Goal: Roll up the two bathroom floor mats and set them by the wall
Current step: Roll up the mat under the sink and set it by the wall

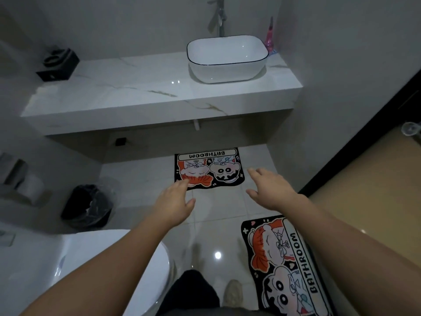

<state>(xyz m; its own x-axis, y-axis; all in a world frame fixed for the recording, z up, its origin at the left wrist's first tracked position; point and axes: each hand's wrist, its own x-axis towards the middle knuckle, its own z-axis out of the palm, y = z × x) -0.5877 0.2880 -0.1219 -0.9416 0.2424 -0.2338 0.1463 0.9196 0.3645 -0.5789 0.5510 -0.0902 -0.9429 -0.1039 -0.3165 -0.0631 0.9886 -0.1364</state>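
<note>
Both forearms were bare, with no sleeves, watch or rings showing on the left hand [175,201] or right hand [271,188]. Below, the person wore dark trousers [193,290] and a pale, worn-looking shoe [233,293]

Both mats lie flat and unrolled on the tiled floor [205,224]. The far mat [208,168] sits below the counter [136,94]; the near mat [287,265] lies at lower right. The left hand [174,201] and right hand [271,188] extend forward, fingers [255,173] spread, holding nothing.
</note>
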